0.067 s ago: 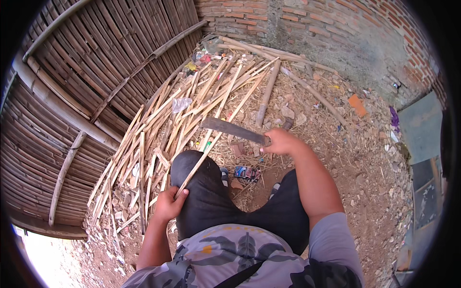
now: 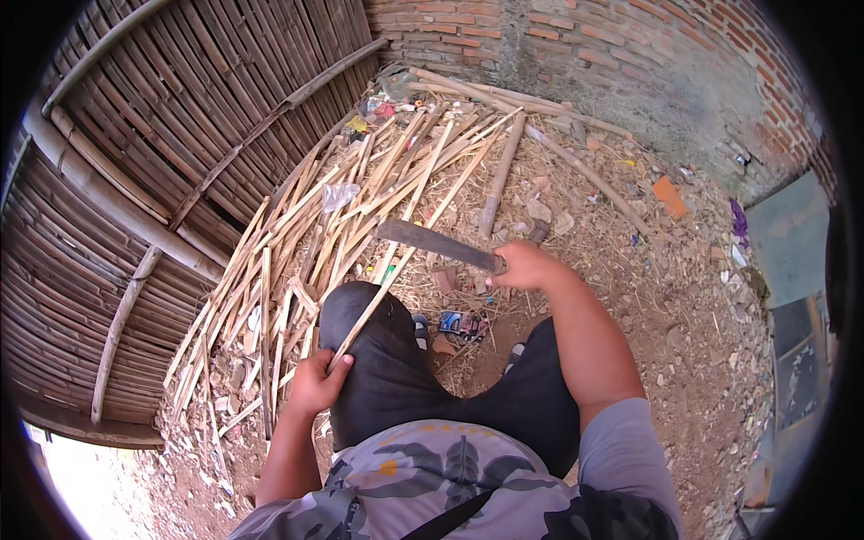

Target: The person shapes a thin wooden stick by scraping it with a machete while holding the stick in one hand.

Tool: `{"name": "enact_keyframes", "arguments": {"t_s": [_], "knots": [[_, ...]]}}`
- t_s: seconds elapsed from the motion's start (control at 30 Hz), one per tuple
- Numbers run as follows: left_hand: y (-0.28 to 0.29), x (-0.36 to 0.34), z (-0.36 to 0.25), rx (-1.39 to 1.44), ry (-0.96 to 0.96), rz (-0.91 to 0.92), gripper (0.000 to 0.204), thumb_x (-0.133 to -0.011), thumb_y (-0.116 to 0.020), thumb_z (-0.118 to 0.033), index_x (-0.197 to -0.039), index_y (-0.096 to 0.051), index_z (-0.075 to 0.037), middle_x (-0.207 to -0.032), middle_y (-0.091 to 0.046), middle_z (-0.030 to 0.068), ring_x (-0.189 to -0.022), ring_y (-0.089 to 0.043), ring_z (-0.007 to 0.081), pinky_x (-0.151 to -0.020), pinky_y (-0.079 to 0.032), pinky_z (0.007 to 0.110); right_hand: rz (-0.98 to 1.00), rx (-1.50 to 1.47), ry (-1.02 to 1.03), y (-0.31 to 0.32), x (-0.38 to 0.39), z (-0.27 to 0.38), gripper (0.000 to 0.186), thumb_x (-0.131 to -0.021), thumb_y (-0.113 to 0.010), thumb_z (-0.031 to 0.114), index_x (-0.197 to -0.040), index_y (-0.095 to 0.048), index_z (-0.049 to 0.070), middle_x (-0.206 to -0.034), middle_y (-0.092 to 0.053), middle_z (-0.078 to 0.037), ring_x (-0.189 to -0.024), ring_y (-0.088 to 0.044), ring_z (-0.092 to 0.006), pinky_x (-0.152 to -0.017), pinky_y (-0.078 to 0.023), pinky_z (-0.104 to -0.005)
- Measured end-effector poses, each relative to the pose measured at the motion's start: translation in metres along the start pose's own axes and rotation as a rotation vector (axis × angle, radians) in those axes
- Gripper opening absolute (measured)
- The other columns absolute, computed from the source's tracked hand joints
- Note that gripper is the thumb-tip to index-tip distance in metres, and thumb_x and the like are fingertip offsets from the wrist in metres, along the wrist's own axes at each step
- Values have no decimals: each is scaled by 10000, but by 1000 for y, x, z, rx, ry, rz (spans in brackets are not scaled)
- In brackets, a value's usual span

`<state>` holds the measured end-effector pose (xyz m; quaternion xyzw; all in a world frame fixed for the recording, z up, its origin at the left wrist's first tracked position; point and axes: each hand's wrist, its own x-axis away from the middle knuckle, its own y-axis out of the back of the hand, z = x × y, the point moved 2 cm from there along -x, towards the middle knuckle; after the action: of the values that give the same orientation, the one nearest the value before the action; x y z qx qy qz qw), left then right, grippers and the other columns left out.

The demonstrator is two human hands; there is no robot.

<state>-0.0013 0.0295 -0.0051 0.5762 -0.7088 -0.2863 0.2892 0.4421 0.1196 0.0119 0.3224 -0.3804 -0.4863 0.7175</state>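
My left hand (image 2: 317, 382), beside my left thigh, is closed round the near end of a long, pale split-bamboo strip (image 2: 370, 311). The strip slants over my left knee and away to the far right, its far end among other strips. In my right hand (image 2: 529, 266) is the handle of a machete (image 2: 439, 244), held out in front of my knees. Its dark, broad blade points left and lies across the strip in this view. Whether blade and strip touch, I cannot tell.
A heap of split strips (image 2: 306, 216) covers the ground at left, below a bamboo slat wall (image 2: 180, 126). Bamboo poles (image 2: 504, 171) lie ahead, before a brick wall (image 2: 612, 54). Rubble and a crumpled packet (image 2: 463, 324) lie near my feet. Grey panels (image 2: 792, 238) lean at right.
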Motion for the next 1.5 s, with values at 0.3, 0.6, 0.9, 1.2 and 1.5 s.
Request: {"name": "enact_keyframes", "arguments": {"t_s": [0.3,0.6,0.9,1.2,1.5], "knots": [[1,1,-2,-7,-23,-13,472,-961,-710,-411,-740,-603,-8,-572,-543,137,-524,-485,207,-531,-417,404,-19,14,41,-7,-6,-2,503,-821,-821,426,-1110,-711,29,-1012,-722,-229,-988,-701,-382,-885,-539,-449],[2,1,-4,31,1,25,441,-993,-689,-329,-715,-555,-16,-602,-490,19,-610,-415,107,-549,-382,347,-11,35,33,-7,-7,4,494,-818,-821,411,-1125,-713,40,-1006,-721,-236,-980,-703,-387,-890,-544,-454],[-2,-1,3,104,2,-21,452,-965,-725,-347,-713,-573,-4,-553,-472,68,-558,-412,128,-516,-376,372,-60,23,127,-25,-18,-8,478,-789,-827,407,-1055,-716,25,-900,-707,-217,-891,-703,-393,-791,-546,-477],[1,3,-7,95,-2,-23,444,-978,-718,-329,-710,-569,-7,-559,-473,35,-569,-409,106,-514,-371,352,-43,-4,109,-26,-18,-8,481,-785,-838,384,-1089,-720,31,-912,-715,-215,-905,-708,-383,-809,-542,-464],[1,1,-6,101,30,-3,440,-978,-718,-318,-701,-566,-13,-563,-465,22,-576,-408,101,-512,-363,348,-42,7,103,-25,-18,-7,500,-787,-831,379,-1139,-723,40,-966,-726,-220,-942,-710,-381,-837,-550,-455]]}}
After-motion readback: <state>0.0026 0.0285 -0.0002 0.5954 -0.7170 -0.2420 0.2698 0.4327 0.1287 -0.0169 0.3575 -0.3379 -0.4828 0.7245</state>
